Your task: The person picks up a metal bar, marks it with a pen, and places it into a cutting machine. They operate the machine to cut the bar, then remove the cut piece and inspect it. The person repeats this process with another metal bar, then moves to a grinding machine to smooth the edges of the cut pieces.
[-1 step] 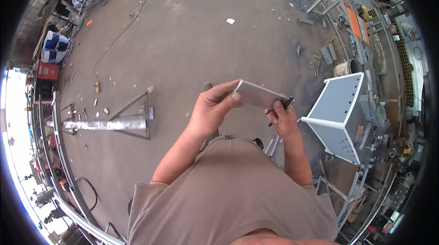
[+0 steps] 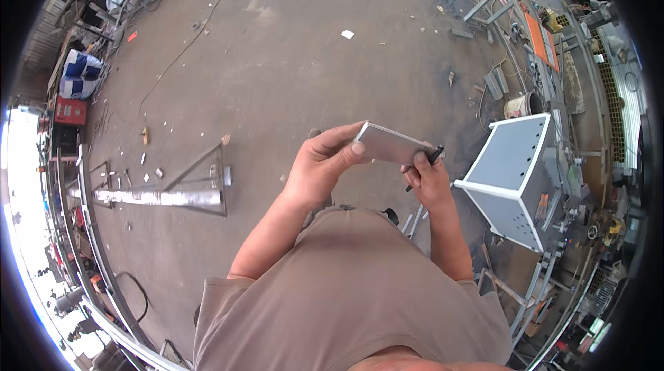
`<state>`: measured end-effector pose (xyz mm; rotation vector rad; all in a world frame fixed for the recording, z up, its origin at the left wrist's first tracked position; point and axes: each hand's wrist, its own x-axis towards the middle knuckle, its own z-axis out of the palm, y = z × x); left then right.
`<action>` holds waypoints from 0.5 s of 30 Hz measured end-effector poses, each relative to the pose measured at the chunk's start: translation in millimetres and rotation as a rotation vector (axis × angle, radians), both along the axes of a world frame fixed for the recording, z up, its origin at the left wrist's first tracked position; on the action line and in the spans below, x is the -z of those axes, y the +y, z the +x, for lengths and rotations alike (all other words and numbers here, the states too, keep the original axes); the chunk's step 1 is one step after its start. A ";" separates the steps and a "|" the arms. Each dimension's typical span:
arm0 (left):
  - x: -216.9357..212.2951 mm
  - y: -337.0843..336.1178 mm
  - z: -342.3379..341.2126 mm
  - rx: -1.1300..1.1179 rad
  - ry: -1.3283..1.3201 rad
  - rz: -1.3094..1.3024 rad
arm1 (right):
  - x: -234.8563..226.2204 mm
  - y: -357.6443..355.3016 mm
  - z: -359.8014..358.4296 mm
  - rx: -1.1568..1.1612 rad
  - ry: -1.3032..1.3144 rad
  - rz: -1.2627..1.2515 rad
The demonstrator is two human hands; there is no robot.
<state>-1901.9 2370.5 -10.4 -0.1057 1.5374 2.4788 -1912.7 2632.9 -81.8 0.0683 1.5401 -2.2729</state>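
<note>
Fingers (image 2: 340, 135) partly hide the grey plate (image 2: 389, 144) and a slim black stick (image 2: 436, 154).

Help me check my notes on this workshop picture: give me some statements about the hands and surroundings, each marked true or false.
1. The left hand and right hand both hold the flat grey plate. True.
2. The slim black tool is in the left hand. False: the slim black tool is in the right hand.
3. A grey box with pale edges stands to the person's right. True.
4. The blue-and-white bag is on the person's right. False: the blue-and-white bag is on the left.
5. A white scrap lies on the floor beyond the hands. True.
</note>
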 end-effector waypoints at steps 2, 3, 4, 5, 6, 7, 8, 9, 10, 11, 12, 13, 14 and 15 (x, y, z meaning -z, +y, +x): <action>4.9 -14.7 -76.6 0.041 -0.039 0.127 | 8.3 -12.4 -75.8 -0.002 -0.033 -0.057; 6.6 -21.2 -110.1 0.053 -0.052 0.151 | 9.3 -18.6 -109.4 -0.003 -0.052 -0.086; 7.1 -27.5 -144.1 0.065 -0.065 0.176 | 8.5 -24.6 -142.0 0.000 -0.076 -0.104; 3.9 -34.6 -176.9 0.087 -0.073 0.217 | 5.5 -31.6 -171.9 0.004 -0.102 -0.127; -0.1 -41.9 -209.2 0.108 -0.080 0.259 | 2.3 -37.8 -201.9 0.007 -0.126 -0.150; -4.3 -47.4 -241.2 0.128 -0.088 0.300 | 0.2 -42.9 -232.0 0.002 -0.126 -0.167; -9.6 -52.5 -273.8 0.136 -0.117 0.308 | 0.6 -49.4 -262.7 -0.002 -0.122 -0.190; -15.1 -55.8 -305.4 0.144 -0.145 0.315 | -0.1 -54.3 -293.5 -0.006 -0.117 -0.213; -19.3 -57.7 -336.4 0.152 -0.174 0.323 | -2.3 -56.6 -323.2 0.015 -0.143 -0.202; -19.9 -61.0 -368.3 0.150 -0.203 0.333 | -0.8 -60.2 -354.6 0.031 -0.163 -0.200; -20.2 -62.8 -399.0 0.149 -0.232 0.343 | 0.6 -63.2 -385.5 0.047 -0.183 -0.198; -20.2 -63.6 -429.2 0.147 -0.261 0.353 | 1.5 -66.1 -415.1 0.042 -0.185 -0.170; -16.3 -64.6 -458.2 0.126 -0.281 0.339 | 3.9 -68.8 -444.6 0.039 -0.185 -0.143; -9.4 -65.8 -490.3 0.107 -0.291 0.326 | 7.6 -70.8 -480.6 0.037 -0.174 -0.114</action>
